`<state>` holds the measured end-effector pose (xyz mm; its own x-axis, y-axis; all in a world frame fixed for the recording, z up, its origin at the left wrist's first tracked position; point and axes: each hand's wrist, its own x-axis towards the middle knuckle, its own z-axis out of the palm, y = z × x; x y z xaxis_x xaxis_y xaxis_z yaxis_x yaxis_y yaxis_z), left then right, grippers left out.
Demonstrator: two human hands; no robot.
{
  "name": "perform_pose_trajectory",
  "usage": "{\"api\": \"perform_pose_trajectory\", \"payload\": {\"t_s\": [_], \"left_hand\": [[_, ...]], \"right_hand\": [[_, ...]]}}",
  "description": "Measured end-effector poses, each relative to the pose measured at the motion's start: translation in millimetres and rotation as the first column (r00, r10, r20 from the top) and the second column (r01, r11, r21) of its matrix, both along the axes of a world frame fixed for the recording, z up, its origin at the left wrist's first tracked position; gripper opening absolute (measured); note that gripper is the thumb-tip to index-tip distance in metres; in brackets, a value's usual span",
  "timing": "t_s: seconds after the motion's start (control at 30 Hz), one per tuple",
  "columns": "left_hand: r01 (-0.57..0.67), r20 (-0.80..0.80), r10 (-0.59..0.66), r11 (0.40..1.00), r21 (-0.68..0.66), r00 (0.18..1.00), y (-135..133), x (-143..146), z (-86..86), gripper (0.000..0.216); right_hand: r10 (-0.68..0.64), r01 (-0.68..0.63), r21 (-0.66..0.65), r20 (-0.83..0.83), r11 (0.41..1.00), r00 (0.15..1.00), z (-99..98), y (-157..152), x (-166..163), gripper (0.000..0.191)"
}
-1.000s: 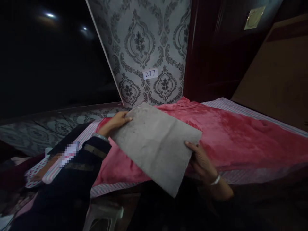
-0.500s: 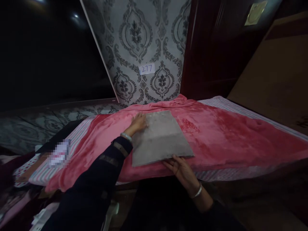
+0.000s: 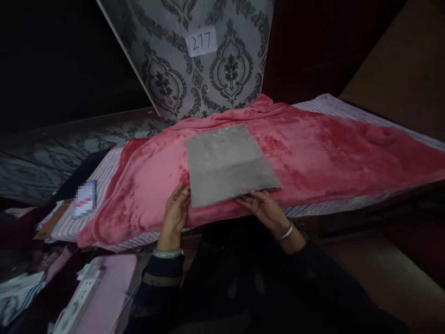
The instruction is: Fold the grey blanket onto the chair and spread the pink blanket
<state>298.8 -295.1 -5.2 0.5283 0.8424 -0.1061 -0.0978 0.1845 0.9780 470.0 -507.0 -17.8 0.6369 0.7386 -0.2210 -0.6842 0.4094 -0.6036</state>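
A grey folded cloth [image 3: 227, 164], roughly square with a crease across its middle, lies flat on a pink-red plush blanket [image 3: 149, 181]. My left hand [image 3: 177, 206] is beside the cloth's near left corner, its fingers loosely bent and the tips at the edge. No clear grip shows there. At the near edge, towards the right corner, my right hand [image 3: 264, 208] has its fingers stretched and apart, the tips along the edge of the cloth. A bracelet circles each wrist.
Striped bedding [image 3: 100, 178] shows under the blanket. A paper marked 277 [image 3: 201, 41] is on the patterned wall [image 3: 231, 65] behind. Down at the left lie a white power strip [image 3: 81, 292] and a pink surface [image 3: 116, 278]. A blurred-out item [image 3: 84, 199] rests on the left bedding.
My left hand has moved off the top of the cloth, back towards me to its near left corner. The right hand stays at the near edge. The view has tilted down.
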Motion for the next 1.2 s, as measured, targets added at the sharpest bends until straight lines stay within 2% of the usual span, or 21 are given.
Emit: {"api": "perform_pose_trajectory", "payload": {"t_s": [0.13,0.23,0.37,0.47,0.63,0.73,0.9,1.0,1.2], "left_hand": [[0.012,0.004,-0.012,1.000,-0.018,1.000,-6,3,-1.6,0.052],[-0.006,-0.002,0.006,1.000,-0.007,1.000,-8,8,-3.8,0.057],[-0.004,-0.047,0.006,0.999,0.048,0.999,-11,9,-7.4,0.067],[0.005,-0.026,-0.004,0.999,0.041,1.000,-12,8,-9.0,0.066],[0.042,-0.006,-0.041,0.999,0.023,0.999,-9,7,-7.9,0.064],[0.058,0.008,-0.058,0.998,0.014,0.998,-8,8,-6.7,0.066],[0.044,0.010,-0.044,0.999,0.019,0.999,-10,10,-7.6,0.068],[0.047,0.012,-0.047,0.999,0.022,0.999,-10,11,-8.8,0.067],[0.055,0.039,-0.056,0.998,0.038,0.998,-6,9,-14.6,0.063]], "right_hand": [[-0.024,0.024,-0.002,0.031,1.000,0.999,-4.7,-1,-1,0.038],[-0.063,0.064,-0.023,0.045,0.998,0.997,-4.9,0,1,0.034],[-0.065,0.076,-0.152,0.078,0.985,0.995,-0.3,4,6,0.032],[-0.075,0.100,-0.238,0.112,0.966,0.991,0.7,9,8,0.033],[-0.110,0.141,-0.225,0.145,0.964,0.983,-6.2,12,8,0.038],[-0.073,0.096,-0.229,0.108,0.969,0.992,-8.6,11,15,0.039],[0.086,-0.077,-0.243,0.029,0.967,0.996,-7.7,11,29,0.033],[0.078,-0.069,-0.258,0.028,0.964,0.997,-4.4,11,29,0.033],[0.047,-0.058,-0.332,-0.041,0.941,0.998,8.0,10,24,0.022]]}}
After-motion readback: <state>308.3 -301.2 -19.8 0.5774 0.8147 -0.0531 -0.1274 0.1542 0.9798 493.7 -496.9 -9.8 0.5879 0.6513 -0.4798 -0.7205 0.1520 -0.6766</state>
